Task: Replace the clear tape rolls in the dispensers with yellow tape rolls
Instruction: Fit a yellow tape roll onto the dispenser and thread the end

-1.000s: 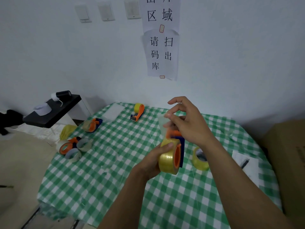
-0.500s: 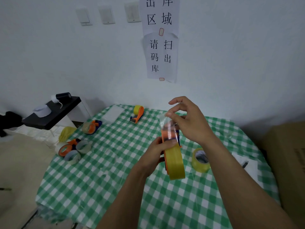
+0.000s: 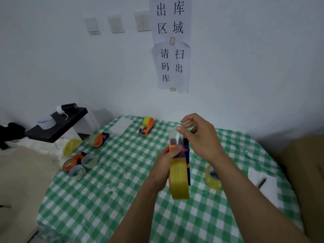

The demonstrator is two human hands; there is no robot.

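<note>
The held dispenser point(image 3: 186, 155), an orange and dark-blue plastic frame, carried a yellow tape roll point(image 3: 179, 181) on edge above the middle of the table, its wide glossy band facing the camera. The left hand point(image 3: 166, 160) gripped the frame from the side, fingers curled round it and the thumb pressed on the orange part. The right hand point(image 3: 201, 137) pinched the free tape end point(image 3: 175, 136) between thumb and forefinger just above the dispenser's mouth, its other fingers loosely curled. The strip looked thin and nearly see-through, its edges hard to make out. The left hand hid the near side of the frame, and the roll's core could not be seen. Near the far edge a second dispenser point(image 3: 147, 126) held a yellow roll. To the left a third dispenser point(image 3: 97, 140) held a clear roll, and a fourth dispenser point(image 3: 71, 163) showed an orange hub; whether it held tape I could not tell. Two loose clear rolls point(image 3: 89, 160) lay just beside it. A spare yellow roll point(image 3: 213, 178) stood tilted on the green-and-white checked tablecloth point(image 3: 105, 199), partly hidden by the right forearm. Further right lay a white paper sheet point(image 3: 268, 188) with a dark pen point(image 3: 262, 182) on it, and a cardboard box point(image 3: 306, 172) was cut off by the frame edge. On a black shelf point(image 3: 57, 127) at the left sat a white cup-like shape point(image 3: 46, 122), its contents not visible.
</note>
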